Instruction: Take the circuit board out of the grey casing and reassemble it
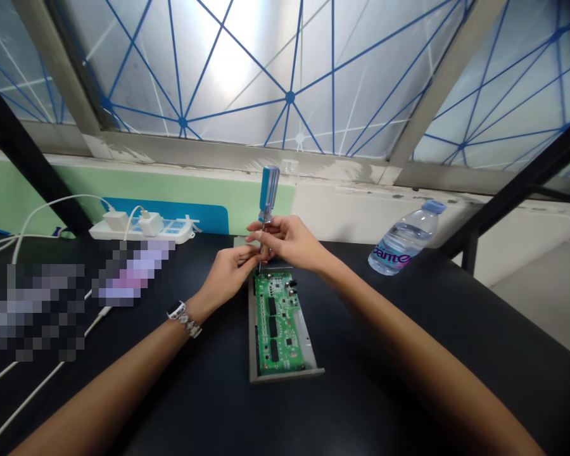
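Observation:
A green circuit board (278, 323) lies in an open grey metal case (313, 345) on the black table. Above its far end stands an upright screwdriver (268, 190) with a blue-and-clear handle, its tip pointing down at the board's far edge. My right hand (287, 239) is closed round the screwdriver's shaft just below the handle. My left hand (228, 273) pinches at the lower shaft near the tip, fingers pressed together. A watch sits on my left wrist.
A lying water bottle (403, 244) with a blue cap rests at the right rear of the black table (389, 380). A white power strip (142, 229) with chargers sits at the left rear, white cables (38, 386) trailing over the table's left side. Blurred items lie at left.

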`<state>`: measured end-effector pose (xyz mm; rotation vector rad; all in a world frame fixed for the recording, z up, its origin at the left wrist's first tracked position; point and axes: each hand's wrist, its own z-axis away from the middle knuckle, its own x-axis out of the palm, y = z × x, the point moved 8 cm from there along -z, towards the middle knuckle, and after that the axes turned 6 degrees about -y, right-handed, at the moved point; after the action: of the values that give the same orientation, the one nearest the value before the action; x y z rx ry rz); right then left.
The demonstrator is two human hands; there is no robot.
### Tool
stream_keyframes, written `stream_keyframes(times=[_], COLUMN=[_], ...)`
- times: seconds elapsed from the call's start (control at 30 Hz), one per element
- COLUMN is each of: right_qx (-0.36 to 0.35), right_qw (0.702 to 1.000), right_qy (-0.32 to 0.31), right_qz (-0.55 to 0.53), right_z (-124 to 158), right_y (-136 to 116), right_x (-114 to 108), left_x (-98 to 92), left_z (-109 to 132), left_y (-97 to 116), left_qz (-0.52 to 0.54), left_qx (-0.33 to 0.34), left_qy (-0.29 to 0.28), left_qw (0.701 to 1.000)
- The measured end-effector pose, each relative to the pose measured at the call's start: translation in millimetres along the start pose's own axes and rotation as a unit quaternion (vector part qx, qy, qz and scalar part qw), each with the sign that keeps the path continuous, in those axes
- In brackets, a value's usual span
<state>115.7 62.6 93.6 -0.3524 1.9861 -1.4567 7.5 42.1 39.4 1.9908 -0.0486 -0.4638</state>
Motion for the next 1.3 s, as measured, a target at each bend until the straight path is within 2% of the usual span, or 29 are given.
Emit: stream_keyframes(times=[0.17,0.47,0.73,0.93,1.07,1.3], right_qx=[-0.023,-0.007,-0.025,-0.017,-0.020,-0.021], right_qw=[0.996,0.999,0.996,0.996,0.997,0.992], right_qy=[0.061,0.025,-0.019,-0.041,-0.020,0.010], right_qz=[0.068,0.037,0.082,0.072,0.074,0.121], right_z=[-0.7,-0.8,1.9,2.6,1.2,4.1], right_y=[3.0,4.8,-8.6,-5.3,-1.6,-4.5], right_x=[-12.9,-9.4,-2.0,3.3,4.4,0.5], left_x=[-2.2,-6.6,-4.5,1.8,12.6,13.4], left_z=[-0.2,-1.4,-11.3,-14.6,-15.7,-12.5], left_y=[-1.4,-5.2,-8.1,-7.2,-6.5,-8.2], left_qz=[0.033,0.048,0.014,-0.014,-0.015,0.083], left_qx=[-0.015,-0.034,-0.011,0.005,0.010,-0.006], left_qy=[0.026,0.072,0.052,0.027,-0.028,-0.063], left_qw=[0.999,0.996,0.999,1.000,0.999,0.995])
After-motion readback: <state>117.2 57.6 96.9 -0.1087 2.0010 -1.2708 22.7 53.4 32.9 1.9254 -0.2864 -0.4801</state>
